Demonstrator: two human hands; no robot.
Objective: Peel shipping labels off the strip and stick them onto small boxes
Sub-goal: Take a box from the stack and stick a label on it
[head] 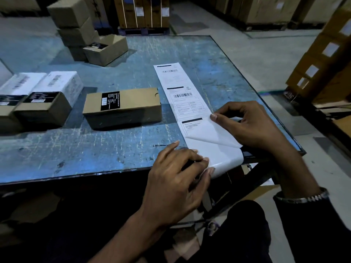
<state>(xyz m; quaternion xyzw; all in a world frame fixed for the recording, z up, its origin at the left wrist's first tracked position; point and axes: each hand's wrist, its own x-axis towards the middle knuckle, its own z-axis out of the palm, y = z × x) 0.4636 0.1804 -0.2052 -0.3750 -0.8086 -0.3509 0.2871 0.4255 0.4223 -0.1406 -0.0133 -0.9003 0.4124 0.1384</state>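
Observation:
A long white strip of shipping labels (180,92) lies on the blue table (114,149), running from the middle toward the near right edge. The nearest label (210,133) is half peeled, its corner folded back. My right hand (252,126) pinches that lifted corner. My left hand (176,179) holds the bare backing (226,158) down at the table's edge, thumb and fingers pinching its end. A small brown box (123,107) with a black sticker lies just left of the strip.
More small boxes (41,109) sit at the left, two with white labels (57,82) on top. A stack of brown cartons (76,27) and an open one (108,50) stand at the far left. Pallets of cartons (322,59) line the floor to the right.

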